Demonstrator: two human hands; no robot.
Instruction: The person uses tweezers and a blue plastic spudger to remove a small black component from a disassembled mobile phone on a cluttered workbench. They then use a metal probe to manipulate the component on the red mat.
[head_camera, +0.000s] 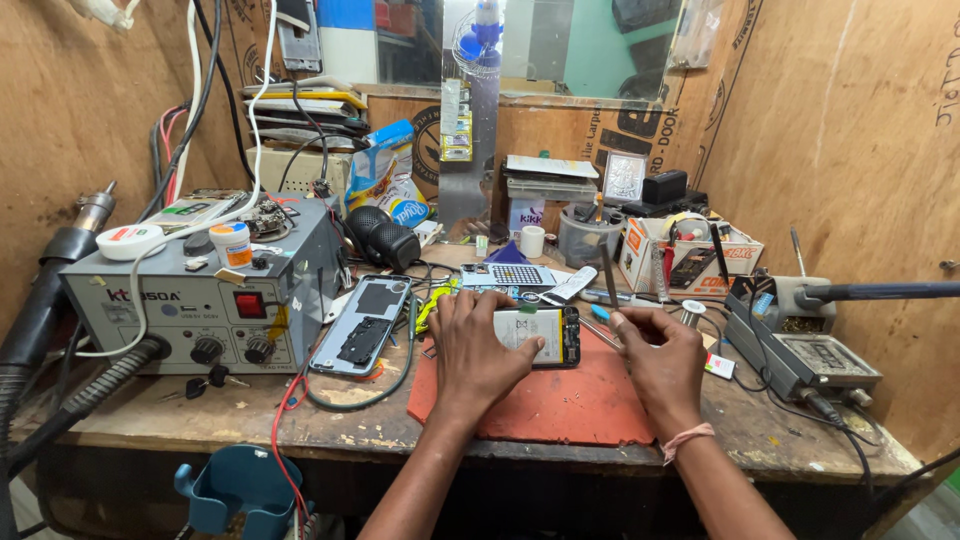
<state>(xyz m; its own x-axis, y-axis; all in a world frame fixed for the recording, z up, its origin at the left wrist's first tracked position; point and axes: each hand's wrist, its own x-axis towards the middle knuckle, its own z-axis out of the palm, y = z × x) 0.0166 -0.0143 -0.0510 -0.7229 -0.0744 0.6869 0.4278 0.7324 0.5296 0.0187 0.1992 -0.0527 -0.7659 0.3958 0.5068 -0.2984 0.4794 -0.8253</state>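
Observation:
An opened phone (540, 335) with its white battery showing lies on a red work mat (560, 400). My left hand (478, 345) presses down on the phone's left end and holds it still. My right hand (655, 350) sits at the phone's right end and grips thin metal tweezers (608, 285), whose tips point toward the phone's edge. The phone's removed back cover (362, 325) lies to the left of the mat, inner side up.
A grey hot-air rework station (200, 290) stands at the left with its hose and nozzle (60, 260). A soldering station (800, 345) sits at the right. Cables, small jars, a cardboard parts box (690, 255) and stacked clutter fill the back of the wooden bench.

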